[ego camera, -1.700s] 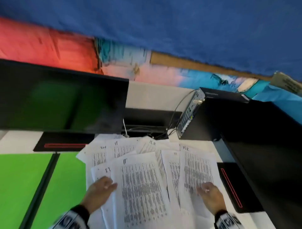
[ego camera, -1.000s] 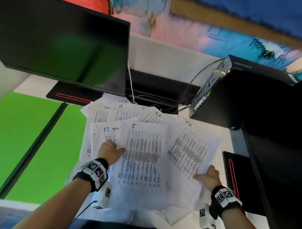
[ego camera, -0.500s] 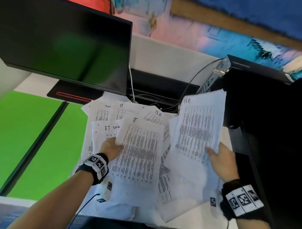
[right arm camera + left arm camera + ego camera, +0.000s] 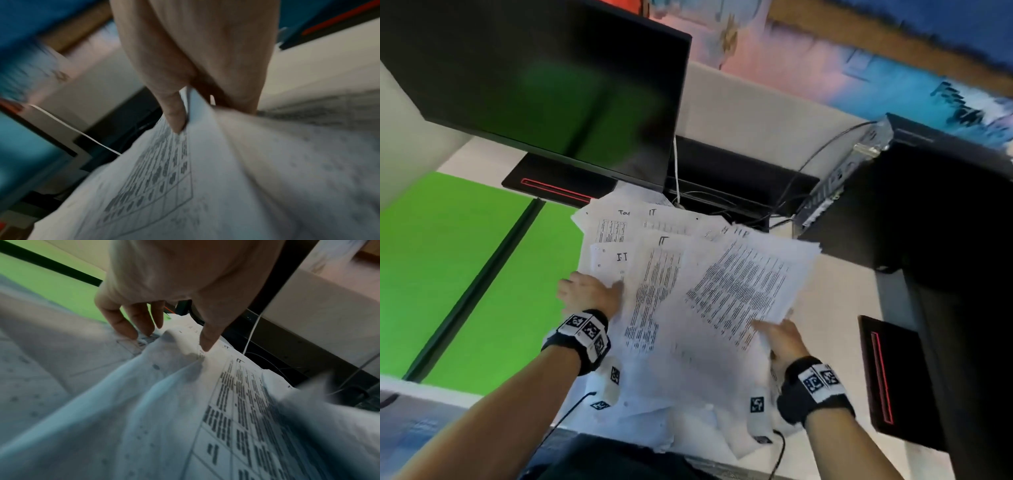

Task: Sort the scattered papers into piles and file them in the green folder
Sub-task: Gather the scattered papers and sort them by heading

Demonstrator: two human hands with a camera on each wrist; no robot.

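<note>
Printed white papers [image 4: 619, 233], some marked "IT" by hand, lie fanned over the white desk. The open green folder [image 4: 465, 274] lies flat to their left, with a dark spine down its middle. My left hand [image 4: 616, 284] is at the left edge of the pile, thumb on top of an "IT" sheet [image 4: 654, 291] and fingers [image 4: 127, 327] behind its raised edge. My right hand [image 4: 770, 329] pinches a lifted sheaf of papers [image 4: 739, 284] by its near corner, thumb [image 4: 174, 116] on top. The sheaf tilts over the pile's right side.
A dark monitor [image 4: 534, 85] hangs over the back left, its base [image 4: 551, 185] marked by a red stripe. Cables [image 4: 722, 202] run behind the papers. A black computer box [image 4: 893, 205] and another black stand [image 4: 887, 377] crowd the right side. Some sheets overhang the desk's near edge.
My right hand picked a sheaf off the pile, raised it upright, and has now tipped it down and left over the papers. The left hand stays on the "IT" sheet.
</note>
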